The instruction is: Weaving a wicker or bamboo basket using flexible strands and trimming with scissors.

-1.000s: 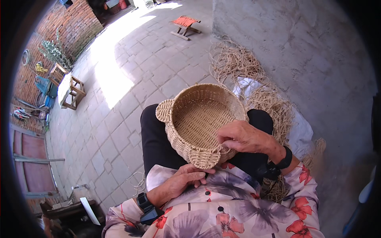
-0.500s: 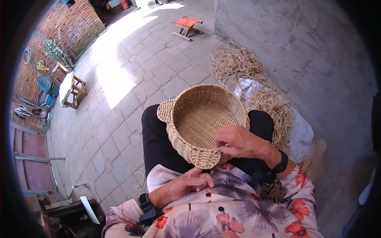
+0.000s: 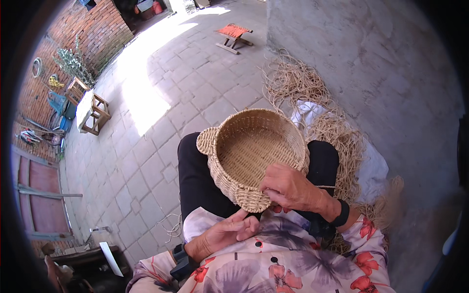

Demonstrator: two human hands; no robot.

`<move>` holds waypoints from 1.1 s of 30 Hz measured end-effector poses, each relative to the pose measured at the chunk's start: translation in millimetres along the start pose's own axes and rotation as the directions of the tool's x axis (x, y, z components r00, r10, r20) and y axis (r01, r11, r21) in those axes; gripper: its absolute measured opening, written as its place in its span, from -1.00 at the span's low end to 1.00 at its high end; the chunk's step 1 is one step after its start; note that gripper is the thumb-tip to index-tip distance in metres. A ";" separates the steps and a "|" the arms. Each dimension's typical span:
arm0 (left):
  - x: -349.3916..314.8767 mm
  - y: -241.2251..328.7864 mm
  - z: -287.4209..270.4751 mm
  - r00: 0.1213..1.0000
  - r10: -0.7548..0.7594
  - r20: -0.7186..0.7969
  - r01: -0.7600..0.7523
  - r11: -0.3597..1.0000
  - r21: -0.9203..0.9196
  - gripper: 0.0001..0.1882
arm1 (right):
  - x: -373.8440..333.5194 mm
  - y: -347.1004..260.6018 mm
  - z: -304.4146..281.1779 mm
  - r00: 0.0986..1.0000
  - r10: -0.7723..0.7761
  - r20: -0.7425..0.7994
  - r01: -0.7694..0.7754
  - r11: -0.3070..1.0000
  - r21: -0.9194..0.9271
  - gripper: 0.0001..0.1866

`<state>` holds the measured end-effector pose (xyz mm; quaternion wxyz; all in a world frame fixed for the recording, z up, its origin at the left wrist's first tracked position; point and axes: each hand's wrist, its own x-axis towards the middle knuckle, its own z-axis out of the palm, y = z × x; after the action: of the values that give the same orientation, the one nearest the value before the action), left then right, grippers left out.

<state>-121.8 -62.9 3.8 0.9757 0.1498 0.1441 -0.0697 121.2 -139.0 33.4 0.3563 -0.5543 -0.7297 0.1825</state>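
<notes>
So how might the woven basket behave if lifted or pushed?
The woven basket probably feels light, being open and hollow. It likely holds its shape, since its round wall stands without sagging. A push might tip it, as it sits on the legs.

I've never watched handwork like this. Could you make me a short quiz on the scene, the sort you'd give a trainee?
1. Multiple choice: where does the woven basket rest?
A) on the folding stool
B) on the person's lap
C) on the paved floor

2. True or false: both hands are deep inside the basket.

3. Fill in the missing word: the big heap of loose cord lies to the person's own ____ of the basket.

Key:
1. B.
2. False: the right hand is at the near part of the rim, and the left hand is outside, below a rounded woven tab.
3. Right.
</notes>
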 end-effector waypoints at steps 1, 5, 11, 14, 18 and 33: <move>0.2 0.4 2.3 1.000 0.002 -0.021 -0.003 0.999 -0.044 -0.31 | -0.1 -1.7 3.8 1.000 0.000 0.003 0.000 1.000 -0.003 -0.94; 0.1 1.6 4.8 0.999 -0.029 -0.028 0.026 0.994 -0.104 -0.42 | 2.7 -9.0 13.2 0.999 0.035 -0.002 -0.035 0.999 0.013 -0.91; 2.8 -4.9 -11.2 1.000 0.006 0.011 -0.004 0.984 -0.181 -0.50 | 1.7 -9.7 12.1 0.991 0.130 -0.027 -0.128 0.989 0.074 -0.88; 4.4 -4.8 -11.3 0.998 0.050 0.030 -0.044 0.982 -0.183 -0.40 | -1.6 -2.0 -2.6 0.978 0.186 -0.089 -0.187 0.982 -0.001 -0.86; 1.8 -2.5 -4.2 0.999 0.049 0.012 -0.046 0.986 -0.158 -0.17 | -7.6 -5.0 -10.6 0.973 0.231 0.015 -0.232 0.972 0.034 -0.90; 1.2 1.0 -11.7 0.996 -0.035 -0.079 0.030 0.998 -0.064 -0.34 | -3.4 -15.8 13.8 0.992 0.113 -0.060 -0.119 0.988 -0.102 -0.85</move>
<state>-123.5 -58.4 -7.0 0.9721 0.1194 0.1877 -0.0748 100.9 -145.4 33.4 0.3350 -0.6186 -0.6950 0.1488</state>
